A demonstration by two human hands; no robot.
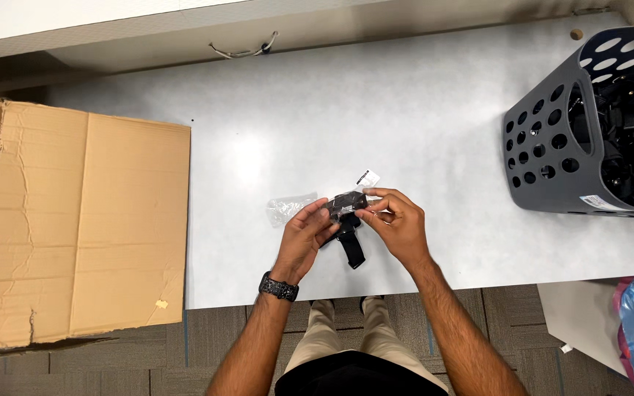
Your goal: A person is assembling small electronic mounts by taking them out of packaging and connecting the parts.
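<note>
Near us, our left hand (304,236) and right hand (398,224) together pinch a small black strap piece (348,220) above the white table (420,110), a clear plastic bag (290,207) just left.

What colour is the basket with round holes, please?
Dark grey basket, seen clearest in the head view.

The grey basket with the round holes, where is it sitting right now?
In the head view the grey basket sits tipped on the white table at the far right, well right of both hands, with black parts inside.
</note>
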